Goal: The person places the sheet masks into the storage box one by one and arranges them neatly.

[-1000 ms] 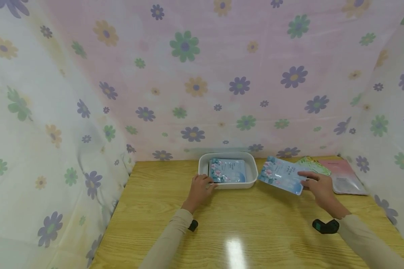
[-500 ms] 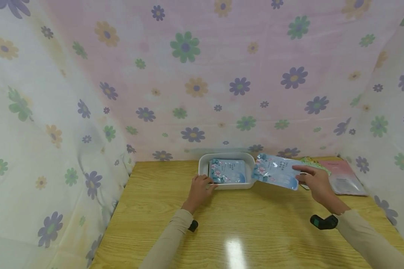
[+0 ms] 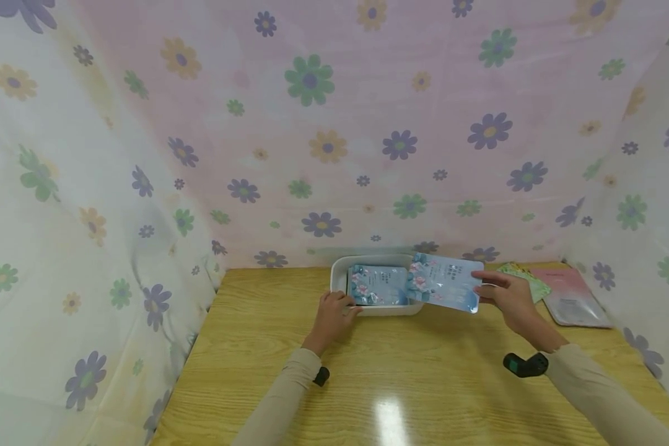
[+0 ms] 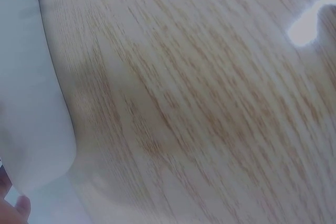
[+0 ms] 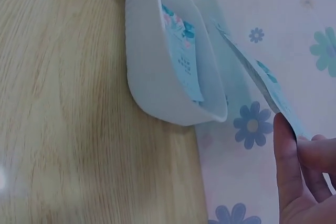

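Observation:
My right hand [image 3: 514, 302] pinches a blue floral sachet [image 3: 445, 282], which looks like a sheet-mask packet, by its right edge. Its left end hangs over the right side of a white plastic bin [image 3: 381, 311]. In the right wrist view this sachet [image 5: 261, 81] is raised above the bin's rim, apart from it. Inside the bin lie matching blue sachets [image 3: 380, 286], apparently stacked. My left hand [image 3: 331, 317] grips the bin's front left rim, fingers over the edge and thumb outside. The left wrist view shows mostly table and the bin's outer wall [image 4: 34, 93].
On the right of the wooden table [image 3: 424, 378] lie a green patterned sachet [image 3: 535, 286] and a pink and silver sachet [image 3: 574, 297]. A flowered cloth [image 3: 357, 111] hangs behind and along both sides, close behind the bin.
My right hand has carried the blue sachet leftward, from beside the bin to over its right side, uncovering more of the green sachet. The left hand stays on the rim.

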### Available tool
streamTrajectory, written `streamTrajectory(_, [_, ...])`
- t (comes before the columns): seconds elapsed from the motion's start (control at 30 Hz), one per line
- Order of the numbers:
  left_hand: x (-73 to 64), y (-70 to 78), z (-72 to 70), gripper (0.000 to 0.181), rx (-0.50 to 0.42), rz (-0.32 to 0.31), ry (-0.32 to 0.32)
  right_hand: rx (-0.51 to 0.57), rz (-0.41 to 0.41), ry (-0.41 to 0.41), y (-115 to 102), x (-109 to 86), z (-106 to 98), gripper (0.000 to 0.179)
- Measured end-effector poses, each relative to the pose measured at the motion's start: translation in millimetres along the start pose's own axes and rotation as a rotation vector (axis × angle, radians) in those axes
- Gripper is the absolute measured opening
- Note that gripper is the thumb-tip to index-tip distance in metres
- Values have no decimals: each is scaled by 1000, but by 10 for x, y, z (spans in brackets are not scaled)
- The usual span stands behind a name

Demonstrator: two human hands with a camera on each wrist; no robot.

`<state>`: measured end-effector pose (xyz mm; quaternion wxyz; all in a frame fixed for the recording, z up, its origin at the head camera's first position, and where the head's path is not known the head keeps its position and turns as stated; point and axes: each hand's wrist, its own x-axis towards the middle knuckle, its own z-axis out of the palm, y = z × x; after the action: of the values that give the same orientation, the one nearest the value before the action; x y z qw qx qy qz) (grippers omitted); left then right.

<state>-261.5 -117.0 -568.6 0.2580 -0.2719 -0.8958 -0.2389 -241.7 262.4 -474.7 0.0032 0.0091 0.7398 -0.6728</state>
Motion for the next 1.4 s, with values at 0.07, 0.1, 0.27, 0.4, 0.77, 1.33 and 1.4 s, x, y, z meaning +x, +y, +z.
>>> streamTrajectory(0.07, [-4, -5, 7, 17, 11, -2, -2, 45, -8, -9, 4, 16, 30, 43])
streamTrajectory(0.1, [-7, -6, 10, 17, 12, -3, -2, 59, -17, -17, 5, 26, 43, 43])
streamTrajectory(0.27, [-10, 0, 4, 16, 7, -8, -7, 132, -56, -46, 10, 77, 96, 44])
streamTrajectory(0.4, [-9, 10, -21, 16, -3, -9, -8, 171, -63, -57, -5, 120, 139, 43])
streamTrajectory(0.77, [-13, -37, -6, 17, 11, 30, 30, 155, -90, -123, -29, 212, 339, 41])
streamTrajectory(1.33, [-4, -29, 10, 17, 39, 35, 27, 123, 17, -102, 133, 459, 710, 37])
streamTrajectory(1.4, [0, -25, 13, 17, 37, 34, 20, 107, 25, -109, 153, 487, 753, 38])
